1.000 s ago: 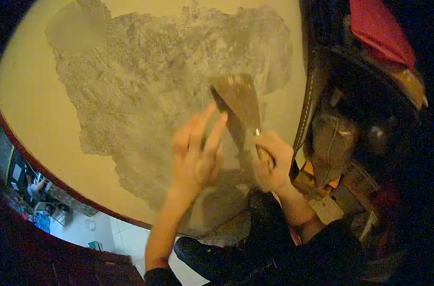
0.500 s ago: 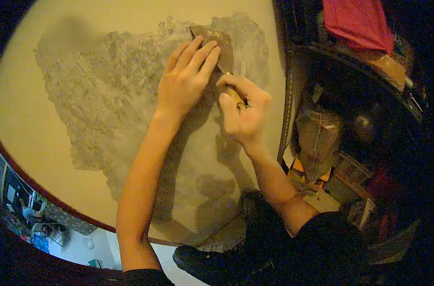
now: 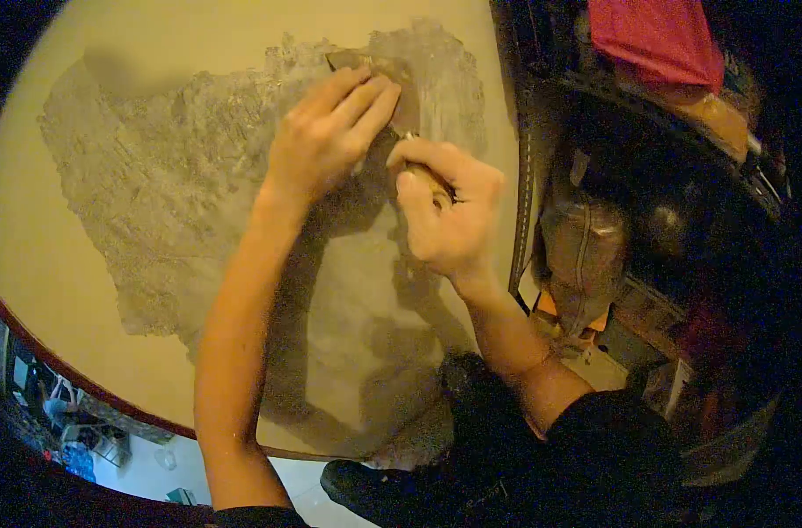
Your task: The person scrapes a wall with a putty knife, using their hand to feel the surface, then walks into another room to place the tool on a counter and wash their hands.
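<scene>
A putty knife (image 3: 407, 99) with a broad metal blade lies against a pale cream surface (image 3: 216, 40). My right hand (image 3: 456, 211) is wrapped round its handle, of which a yellowish part shows between the fingers. Bent fingers of my left hand (image 3: 322, 132) press on the blade near its upper edge; the thumb is hidden. Around and below the blade spreads a rough grey patch (image 3: 163, 194) with ragged edges, streaked at the upper right. Shadows of both arms fall across it.
To the right, a dark area holds a red cloth-like item (image 3: 656, 40), a brownish bag (image 3: 581, 238) and boxes (image 3: 651, 308). A dark-red edge (image 3: 93, 387) borders the cream surface at lower left; beyond it are a pale floor (image 3: 146, 471) and cluttered items. A dark shoe (image 3: 357, 482) shows below.
My left fingers have bent more on the blade, and that hand has shifted a little left in view. The blade also sits slightly further left. My right hand keeps its grip.
</scene>
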Demonstrator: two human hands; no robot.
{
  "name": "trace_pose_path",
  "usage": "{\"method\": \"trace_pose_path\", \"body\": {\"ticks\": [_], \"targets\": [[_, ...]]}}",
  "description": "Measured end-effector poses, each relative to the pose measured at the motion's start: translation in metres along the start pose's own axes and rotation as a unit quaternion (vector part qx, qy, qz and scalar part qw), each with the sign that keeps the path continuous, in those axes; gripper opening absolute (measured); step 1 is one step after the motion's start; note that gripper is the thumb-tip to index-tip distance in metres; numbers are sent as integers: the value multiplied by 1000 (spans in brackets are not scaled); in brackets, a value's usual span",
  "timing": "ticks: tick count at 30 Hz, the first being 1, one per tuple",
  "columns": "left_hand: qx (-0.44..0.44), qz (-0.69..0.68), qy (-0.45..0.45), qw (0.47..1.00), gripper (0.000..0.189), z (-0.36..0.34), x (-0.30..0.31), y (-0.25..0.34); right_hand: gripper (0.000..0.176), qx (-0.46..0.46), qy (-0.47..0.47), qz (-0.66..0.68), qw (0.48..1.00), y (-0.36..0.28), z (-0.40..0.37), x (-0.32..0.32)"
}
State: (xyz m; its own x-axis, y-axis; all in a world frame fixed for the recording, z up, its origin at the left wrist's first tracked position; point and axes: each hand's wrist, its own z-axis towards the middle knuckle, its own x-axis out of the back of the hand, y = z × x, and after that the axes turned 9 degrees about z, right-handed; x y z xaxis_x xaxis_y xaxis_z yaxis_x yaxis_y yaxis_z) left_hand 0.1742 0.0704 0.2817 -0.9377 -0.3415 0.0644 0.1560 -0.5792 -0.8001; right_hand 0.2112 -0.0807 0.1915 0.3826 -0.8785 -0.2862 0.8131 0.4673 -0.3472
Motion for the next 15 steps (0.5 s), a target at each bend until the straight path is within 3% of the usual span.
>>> {"method": "trace_pose_path", "body": {"ticks": [7, 10, 13, 15], "targets": [[-1, 22, -31, 999, 34, 14, -2, -3, 14, -31, 37, 109, 993, 15, 10, 1], [-38, 24, -12, 999, 36, 7, -3, -3, 14, -40, -14, 14, 999, -6, 3, 11], [-15, 18, 3, 1000, 36, 9, -11, -8, 13, -5, 35, -8, 999, 5, 7, -1], [-14, 27, -8, 1000, 36, 11, -12, -5, 12, -45, 26, 21, 998, 10, 9, 2]]}}
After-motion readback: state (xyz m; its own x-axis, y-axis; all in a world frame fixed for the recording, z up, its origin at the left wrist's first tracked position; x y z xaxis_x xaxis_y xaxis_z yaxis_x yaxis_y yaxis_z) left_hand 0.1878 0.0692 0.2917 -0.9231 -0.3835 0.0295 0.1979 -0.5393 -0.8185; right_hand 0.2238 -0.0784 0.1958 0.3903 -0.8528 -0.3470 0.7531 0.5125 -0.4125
